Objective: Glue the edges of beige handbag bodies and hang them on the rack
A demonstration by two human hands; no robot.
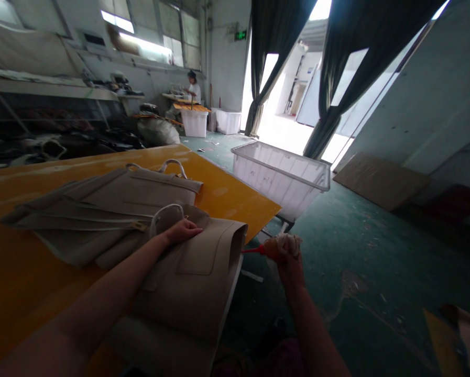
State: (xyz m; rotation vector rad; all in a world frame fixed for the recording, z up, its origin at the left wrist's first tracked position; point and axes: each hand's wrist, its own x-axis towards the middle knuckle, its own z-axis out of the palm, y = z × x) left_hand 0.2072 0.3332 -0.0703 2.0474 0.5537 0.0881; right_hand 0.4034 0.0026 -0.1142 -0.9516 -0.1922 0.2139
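A beige handbag (203,262), its bottom end open toward the right, lies at the near edge of the yellow table. Closed over the bag's upper side is my left hand (184,231), its fingers curled near a looped handle (167,215). My right hand (290,262) is wrapped around a squeeze bottle (273,249), brown with a pale wrapping and a long red nozzle. The nozzle's tip points left and is at the bag's open edge; whether it touches cannot be made out. Several more beige bag pieces (112,201) lie stacked and overlapping to the left.
The yellow tabletop (235,201) ends in a corner at the right. Beyond it stands a white plastic bin (277,173) on a wheeled base. A person (194,88) sits at a far bench. Dark curtains (270,47) hang at a bright doorway; a brown board (380,180) leans at the right wall.
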